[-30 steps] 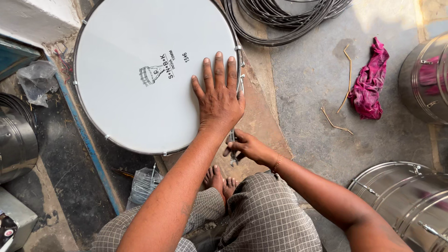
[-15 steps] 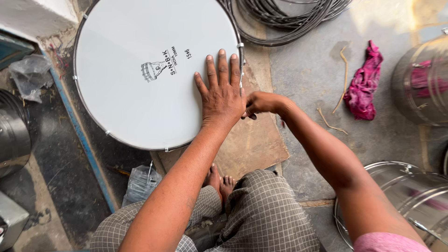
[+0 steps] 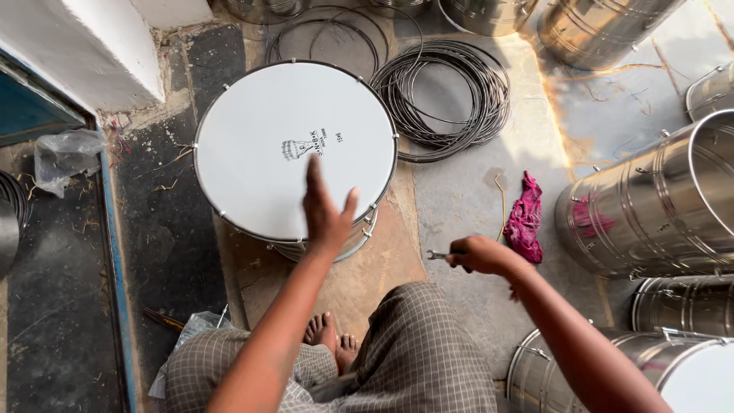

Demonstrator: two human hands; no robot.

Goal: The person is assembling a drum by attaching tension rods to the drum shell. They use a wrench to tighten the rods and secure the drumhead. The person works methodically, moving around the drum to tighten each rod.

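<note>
At the bottom of the frame the person sits in checked cloth (image 3: 413, 352) with bare feet (image 3: 330, 336) tucked in on the floor. Just above, right of centre, the right hand (image 3: 478, 255) is closed around a small metal wrench (image 3: 437, 255) whose end sticks out to the left. The left hand (image 3: 325, 214) is open, fingers together and thumb apart, raised edge-on over the near rim of the white-headed drum (image 3: 294, 149), which stands in the upper centre. A pink rag (image 3: 526, 218) lies right of the wrench. Farther up, coiled wire hoops (image 3: 451, 99) lie beside the drum; steel drum shells (image 3: 657, 206) fill the right edge.
</note>
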